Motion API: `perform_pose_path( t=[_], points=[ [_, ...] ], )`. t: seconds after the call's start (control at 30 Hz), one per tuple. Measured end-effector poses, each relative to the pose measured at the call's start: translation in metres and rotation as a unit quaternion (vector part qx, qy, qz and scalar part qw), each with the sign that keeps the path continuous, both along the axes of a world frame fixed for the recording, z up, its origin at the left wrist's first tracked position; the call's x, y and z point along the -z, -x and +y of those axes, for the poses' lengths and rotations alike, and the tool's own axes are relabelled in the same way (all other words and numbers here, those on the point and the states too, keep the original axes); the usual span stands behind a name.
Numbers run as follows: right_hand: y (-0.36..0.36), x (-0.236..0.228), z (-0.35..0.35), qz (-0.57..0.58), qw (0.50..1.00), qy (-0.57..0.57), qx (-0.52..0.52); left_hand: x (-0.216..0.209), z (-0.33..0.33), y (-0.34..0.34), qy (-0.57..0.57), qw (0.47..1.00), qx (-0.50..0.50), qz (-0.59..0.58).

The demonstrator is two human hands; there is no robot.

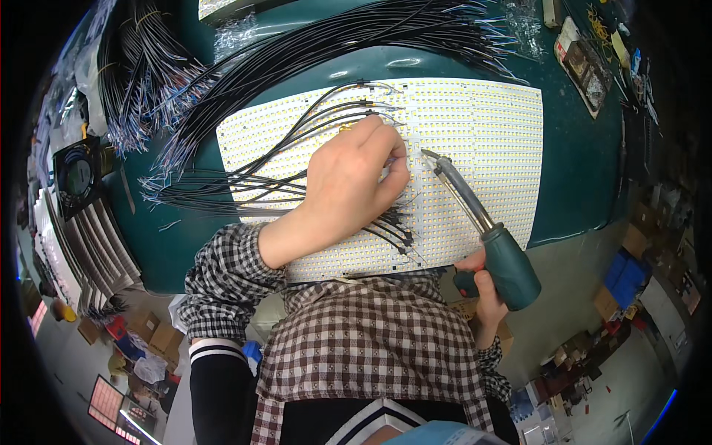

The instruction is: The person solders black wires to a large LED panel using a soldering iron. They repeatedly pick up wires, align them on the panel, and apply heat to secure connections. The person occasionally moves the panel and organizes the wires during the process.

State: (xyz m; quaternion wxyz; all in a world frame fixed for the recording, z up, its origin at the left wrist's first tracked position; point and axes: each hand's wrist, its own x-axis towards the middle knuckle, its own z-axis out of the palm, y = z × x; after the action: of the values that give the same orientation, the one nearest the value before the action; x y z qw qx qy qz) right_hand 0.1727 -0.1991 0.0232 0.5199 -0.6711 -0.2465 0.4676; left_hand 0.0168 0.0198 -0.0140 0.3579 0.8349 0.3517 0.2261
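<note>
Panel: wide white LED strip board point(475, 141) lies flat across the dark green bench top point(578, 185), square to the worker, so both hands can reach every row.
Left hand: the left hand point(348, 182) presses down mid-board, fingers curled and pinched on a thin black lead wire point(326, 111) to pin its end at the pad.
Right hand: the right hand point(486, 285) is wrapped tight round the green-handled soldering iron point(482, 222), tip angled beside the left fingertips.
Supply: loose black wire bundles point(311, 52) fan out behind the board, within easy reach.
</note>
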Motion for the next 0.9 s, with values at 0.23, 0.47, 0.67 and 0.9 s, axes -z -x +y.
perform_pose_path(
  t=[0.23, 0.47, 0.67, 0.9],
  points=[
    [-0.004, 0.005, 0.002, -0.081, 0.996, -0.039, 0.004, -0.023, -0.012, 0.022, -0.093, 0.995, 0.009, 0.034],
    [-0.005, 0.008, -0.003, -0.044, 0.996, -0.075, 0.001, -0.025, -0.011, 0.024, -0.065, 0.995, 0.044, 0.056],
    [-0.006, 0.009, -0.009, -0.059, 0.994, -0.096, 0.006, -0.014, -0.006, 0.018, -0.058, 0.995, 0.080, 0.035],
    [-0.005, 0.010, -0.013, -0.079, 0.995, -0.065, 0.017, -0.013, -0.009, 0.007, 0.004, 0.999, 0.015, 0.034]
  ],
)
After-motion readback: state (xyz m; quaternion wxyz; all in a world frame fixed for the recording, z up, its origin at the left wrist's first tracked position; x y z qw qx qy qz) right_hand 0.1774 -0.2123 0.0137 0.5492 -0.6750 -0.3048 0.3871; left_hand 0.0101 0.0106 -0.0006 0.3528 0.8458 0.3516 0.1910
